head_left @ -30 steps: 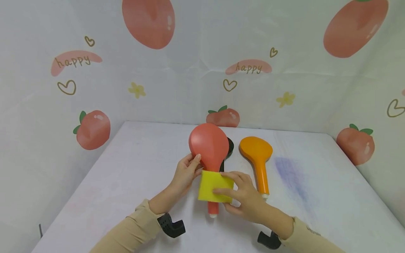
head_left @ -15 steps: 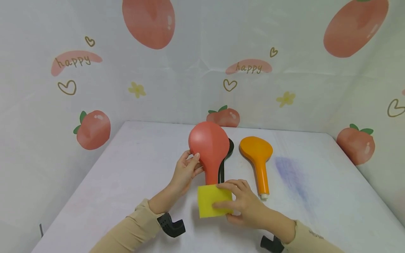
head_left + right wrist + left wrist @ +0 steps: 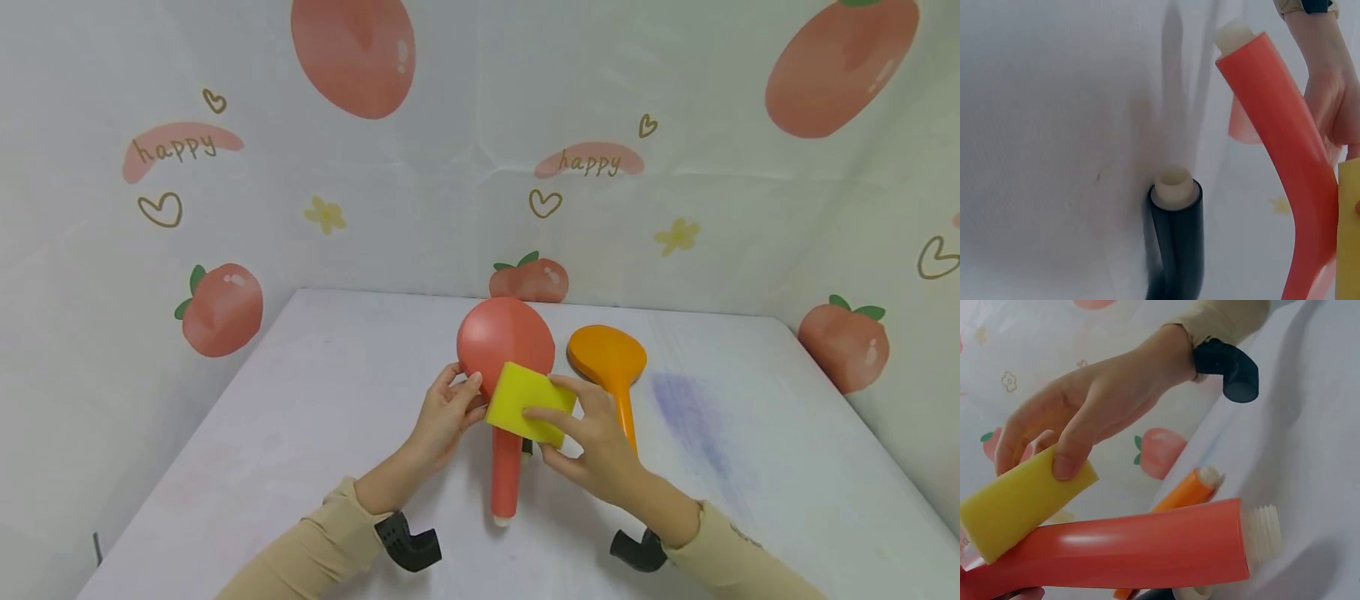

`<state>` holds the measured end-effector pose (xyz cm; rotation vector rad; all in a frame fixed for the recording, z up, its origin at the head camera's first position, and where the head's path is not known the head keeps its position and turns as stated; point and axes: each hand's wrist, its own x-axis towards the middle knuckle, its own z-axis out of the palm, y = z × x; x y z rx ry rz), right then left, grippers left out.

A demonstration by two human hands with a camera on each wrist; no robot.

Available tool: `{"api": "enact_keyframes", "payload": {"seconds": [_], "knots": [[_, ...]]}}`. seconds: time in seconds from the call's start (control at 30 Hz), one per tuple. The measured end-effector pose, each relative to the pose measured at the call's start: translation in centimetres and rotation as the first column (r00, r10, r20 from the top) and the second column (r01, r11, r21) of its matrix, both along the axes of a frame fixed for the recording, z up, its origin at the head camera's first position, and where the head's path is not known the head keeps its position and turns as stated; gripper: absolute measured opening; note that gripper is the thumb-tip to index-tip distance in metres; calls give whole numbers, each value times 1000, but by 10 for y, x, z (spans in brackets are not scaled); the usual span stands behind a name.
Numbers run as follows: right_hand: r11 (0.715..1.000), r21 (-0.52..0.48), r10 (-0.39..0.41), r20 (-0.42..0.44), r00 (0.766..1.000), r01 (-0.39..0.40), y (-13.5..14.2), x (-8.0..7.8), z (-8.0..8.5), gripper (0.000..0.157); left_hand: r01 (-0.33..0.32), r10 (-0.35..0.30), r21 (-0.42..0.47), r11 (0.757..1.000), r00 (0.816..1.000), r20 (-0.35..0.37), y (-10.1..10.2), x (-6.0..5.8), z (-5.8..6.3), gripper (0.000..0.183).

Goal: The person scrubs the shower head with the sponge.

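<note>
A red handheld shower head point(image 3: 504, 333) with a white threaded end point(image 3: 1264, 533) is held above the table, its handle pointing towards me. My left hand point(image 3: 442, 421) grips it at the left, where the head meets the neck. Between the fingers and thumb of my right hand point(image 3: 600, 454) is a yellow sponge point(image 3: 528, 404), which lies tilted across the neck. The wrist views show the sponge against the red surface. Beneath the red one lies a black shower head point(image 3: 1182, 250), mostly hidden in the head view.
An orange shower head point(image 3: 606, 350) lies on the white table point(image 3: 360, 358) to the right, its handle end partly behind my right hand. Farther right, a bluish stain point(image 3: 690, 417) marks the tabletop. A printed cloth backdrop point(image 3: 450, 167) rises at the back.
The sponge slid down the red handle towards its end, then came back up to the neck and tilted. The red shower head shifted slightly right and now covers most of the black one.
</note>
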<state>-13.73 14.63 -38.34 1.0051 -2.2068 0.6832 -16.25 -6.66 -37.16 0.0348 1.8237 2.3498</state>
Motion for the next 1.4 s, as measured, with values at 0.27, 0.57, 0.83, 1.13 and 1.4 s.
{"api": "enact_keyframes", "payload": {"seconds": [0.27, 0.57, 0.83, 1.13, 1.4], "knots": [[997, 65, 31, 21, 999, -32, -5, 8, -5, 23, -4, 4, -9, 1000, 1000, 18, 0, 0, -1, 32], [963, 217, 166, -1, 986, -162, -9, 23, -16, 52, -50, 49, 49, 998, 999, 17, -1, -2, 0, 26], [920, 303, 263, -9, 965, -248, -6, 28, -19, 53, -65, 65, 73, 995, 998, -2, -3, -4, 4, 27], [989, 121, 93, -23, 995, -89, 0, 5, -1, 41, -56, 54, 92, 994, 998, 26, -2, -2, 7, 25], [998, 43, 51, 35, 998, -52, -1, 5, -2, 24, -51, 48, 88, 995, 998, 36, -2, -2, 5, 30]]}}
